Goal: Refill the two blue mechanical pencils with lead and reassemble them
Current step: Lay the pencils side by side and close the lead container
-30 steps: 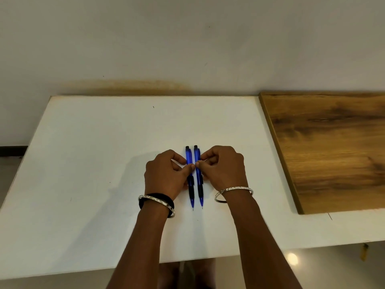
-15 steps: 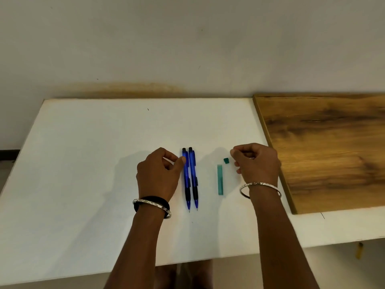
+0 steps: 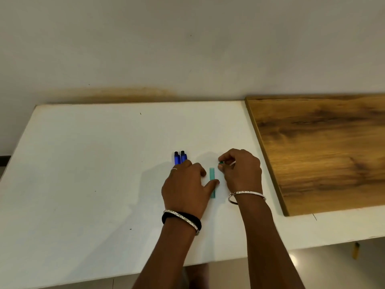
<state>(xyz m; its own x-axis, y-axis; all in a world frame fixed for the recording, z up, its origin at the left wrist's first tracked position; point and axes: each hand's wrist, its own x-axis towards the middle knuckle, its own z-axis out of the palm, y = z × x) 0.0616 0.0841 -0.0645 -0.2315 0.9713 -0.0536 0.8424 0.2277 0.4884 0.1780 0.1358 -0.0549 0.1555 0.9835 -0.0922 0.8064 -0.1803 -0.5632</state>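
Two blue mechanical pencils (image 3: pixel 180 157) lie side by side on the white table (image 3: pixel 87 163). Only their black-capped far ends show, because my left hand (image 3: pixel 186 188) lies over the rest. Its thumb reaches right and touches a slim teal lead case (image 3: pixel 212 173) lying flat on the table, while its fingers stay loosely spread. Just right of the case, my right hand (image 3: pixel 242 172) pinches a small green cap (image 3: pixel 221 162) between thumb and forefinger, a little above the table.
A brown wooden board (image 3: pixel 325 151) lies on the right part of the table, its left edge close to my right hand. A pale wall stands behind the table. The table's front edge runs below my forearms.
My left hand left the pencils' side and moved right over them toward the lead case. My right hand now pinches the green cap that lay on the table beside the case.
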